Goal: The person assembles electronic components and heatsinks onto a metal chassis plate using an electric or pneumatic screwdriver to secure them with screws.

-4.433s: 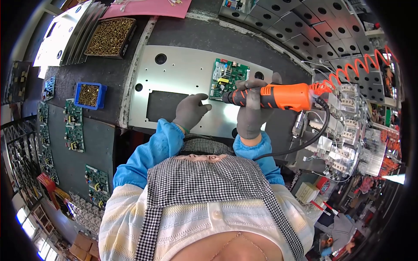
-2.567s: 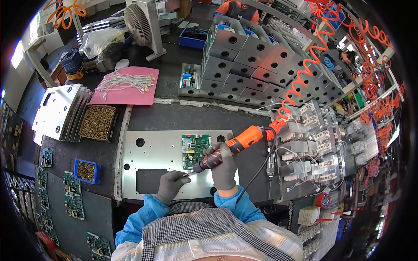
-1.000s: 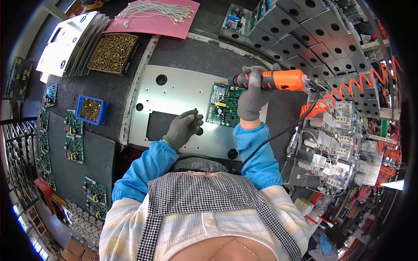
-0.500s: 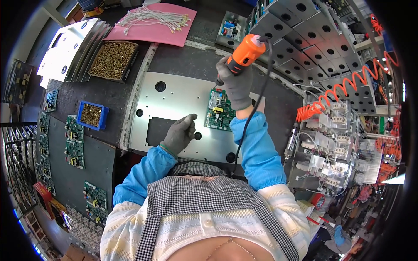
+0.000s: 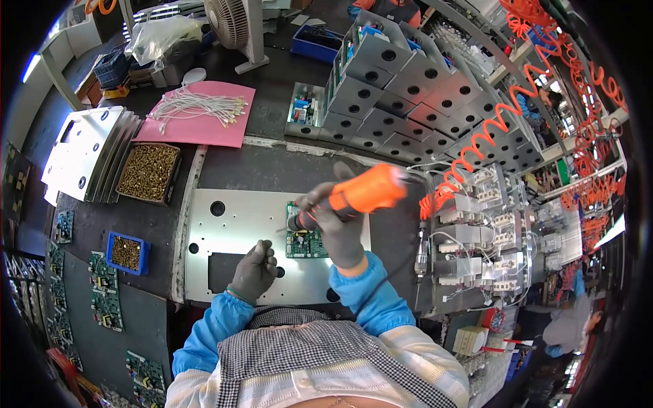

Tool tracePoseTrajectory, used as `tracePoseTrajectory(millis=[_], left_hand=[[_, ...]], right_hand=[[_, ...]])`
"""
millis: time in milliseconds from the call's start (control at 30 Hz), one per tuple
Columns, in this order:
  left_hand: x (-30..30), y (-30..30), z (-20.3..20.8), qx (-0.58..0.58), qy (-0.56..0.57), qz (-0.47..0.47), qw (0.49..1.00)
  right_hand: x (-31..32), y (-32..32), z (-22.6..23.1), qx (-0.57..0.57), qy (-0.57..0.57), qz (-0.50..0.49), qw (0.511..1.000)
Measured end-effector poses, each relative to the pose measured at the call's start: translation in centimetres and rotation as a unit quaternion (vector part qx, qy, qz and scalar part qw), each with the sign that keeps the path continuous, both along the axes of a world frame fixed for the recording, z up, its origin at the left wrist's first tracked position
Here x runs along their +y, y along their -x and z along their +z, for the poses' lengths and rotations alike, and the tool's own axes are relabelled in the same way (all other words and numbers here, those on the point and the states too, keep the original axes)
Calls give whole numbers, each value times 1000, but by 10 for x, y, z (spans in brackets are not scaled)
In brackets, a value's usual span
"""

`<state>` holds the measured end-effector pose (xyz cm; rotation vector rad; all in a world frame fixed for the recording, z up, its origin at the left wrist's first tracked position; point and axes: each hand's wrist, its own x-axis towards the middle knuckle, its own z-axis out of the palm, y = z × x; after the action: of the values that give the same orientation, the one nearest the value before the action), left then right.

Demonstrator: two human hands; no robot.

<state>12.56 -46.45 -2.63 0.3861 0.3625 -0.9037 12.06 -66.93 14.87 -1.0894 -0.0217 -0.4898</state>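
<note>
My right hand (image 5: 340, 234), in a grey glove, grips an orange and black electric screwdriver (image 5: 367, 190), blurred by motion. The tool is tilted, its bit end to the left above a green circuit board (image 5: 307, 246), which it partly hides. That board lies on a silver metal plate (image 5: 252, 221) with round holes and a rectangular cutout. Over the plate's near part is my left hand (image 5: 254, 273), gloved too. Its fingers are curled and pressed together at the tips; whatever they hold, if anything, is too small to make out.
Left of the plate stand a blue tray (image 5: 143, 253) and a larger box (image 5: 146, 198), both full of brass screws. Metal plates (image 5: 81, 153) lean behind them. White cables lie on a pink sheet (image 5: 238, 129). Metal housings (image 5: 408, 88) are stacked at the back right; a second screwdriver (image 5: 422, 251) hangs right.
My right hand has tipped the screwdriver over to the left, lower above the circuit board. My left hand stays curled near the cutout. The whole view has shifted, showing more of the far bench.
</note>
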Motion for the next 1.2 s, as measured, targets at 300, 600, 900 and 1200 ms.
tracePoseTrajectory(millis=[300, 600, 900, 1200], left_hand=[[-20, 7, 33, 55, -14, -54, 997], [-14, 27, 37, -21, -104, -76, 991], [1, 23, 20, 86, -106, -67, 988], [3, 30, -10, 39, -106, -81, 990]], right_hand=[[2, 42, -3, -30, -79, -114, 990], [1, 55, -11, 47, -163, -173, 970], [-59, 112, -17, 21, 52, -313, 948], [-58, 124, -44, 45, 66, -307, 948]])
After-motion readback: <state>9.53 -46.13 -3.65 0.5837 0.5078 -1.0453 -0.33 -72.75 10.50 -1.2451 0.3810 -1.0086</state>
